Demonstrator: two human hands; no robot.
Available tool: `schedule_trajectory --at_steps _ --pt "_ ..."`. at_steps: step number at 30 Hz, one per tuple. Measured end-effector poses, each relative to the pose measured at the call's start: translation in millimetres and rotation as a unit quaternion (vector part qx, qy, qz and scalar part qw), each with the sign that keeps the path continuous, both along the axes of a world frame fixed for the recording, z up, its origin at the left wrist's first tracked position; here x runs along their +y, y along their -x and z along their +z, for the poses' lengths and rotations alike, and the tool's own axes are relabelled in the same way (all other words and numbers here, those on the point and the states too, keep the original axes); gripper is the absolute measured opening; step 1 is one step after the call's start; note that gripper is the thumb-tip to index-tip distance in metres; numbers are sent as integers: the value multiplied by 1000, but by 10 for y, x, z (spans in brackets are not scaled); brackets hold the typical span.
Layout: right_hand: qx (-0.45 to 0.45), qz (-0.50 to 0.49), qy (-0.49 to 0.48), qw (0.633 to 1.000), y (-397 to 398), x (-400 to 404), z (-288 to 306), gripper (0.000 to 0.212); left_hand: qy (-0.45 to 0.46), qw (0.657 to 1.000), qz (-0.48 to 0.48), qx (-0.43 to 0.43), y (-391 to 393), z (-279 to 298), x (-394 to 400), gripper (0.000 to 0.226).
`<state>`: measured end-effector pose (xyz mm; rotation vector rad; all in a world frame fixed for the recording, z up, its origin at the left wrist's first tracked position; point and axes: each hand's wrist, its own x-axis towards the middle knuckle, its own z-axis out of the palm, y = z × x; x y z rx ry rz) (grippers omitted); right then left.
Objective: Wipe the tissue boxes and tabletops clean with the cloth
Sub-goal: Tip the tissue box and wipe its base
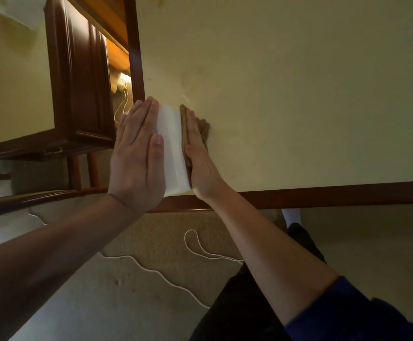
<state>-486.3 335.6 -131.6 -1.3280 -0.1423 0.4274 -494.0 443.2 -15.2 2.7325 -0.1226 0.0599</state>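
A pale yellow tabletop (286, 94) edged in dark red-brown wood fills the upper right of the view, with a matching cabinet (80, 89) to its left and beige carpet below, where a thin white cord (151, 269) trails across the floor.

The white tissue box (170, 148) stands at the near left corner of the tabletop, close to the edge. The left hand (136, 158) lies flat against the box's left side, fingers straight and together, thumb resting across the top face. That looks like bracing: it keeps the light box from sliding while the other side is rubbed. The right hand (198, 156), also flat with straight fingers, presses the brown cloth (204, 129) against the box's right side, so the box sits sandwiched between both palms. Neither hand curls round anything; both push with open palms.

The box is a plain long white block with clean, sharp edges and no visible marks, though the dim, soft picture may hide smudges. The cloth is bunched, a crumpled fold sticking out past the fingers onto the tabletop. I judge this side of the box to be the face being wiped; the tabletop itself seems not yet dealt with.
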Motion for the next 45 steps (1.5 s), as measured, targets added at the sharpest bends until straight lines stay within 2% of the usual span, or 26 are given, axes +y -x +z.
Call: schedule_trajectory --at_steps 6,14,18,21,23,26,34,37,45 --pt "57 -21 -26 998 548 -74 208 61 -1 1000 -5 -10 0 -14 15 56" --pt "-45 -43 -21 998 397 -44 576 58 2 1000 1 -3 -3 -27 19 56" --pt "-65 -19 -20 998 108 -17 558 58 3 1000 -4 -5 -13 -24 33 57" --pt "-63 -29 17 997 -96 51 371 59 2 1000 5 -5 -1 -16 20 57" --pt "-40 -22 32 998 -170 74 188 60 6 1000 10 -2 10 -10 16 56" --pt "11 -1 3 1000 -121 63 49 61 5 1000 7 -3 17 -12 24 54" --pt "69 -10 -41 997 563 -78 237 59 14 1000 0 -17 7 -42 34 54" --pt "26 -22 -29 999 650 -70 364 68 15 1000 2 -21 7 -47 33 54" --pt "-70 -13 -19 997 293 -36 518 59 8 1000 -14 -23 -15 -30 40 56"
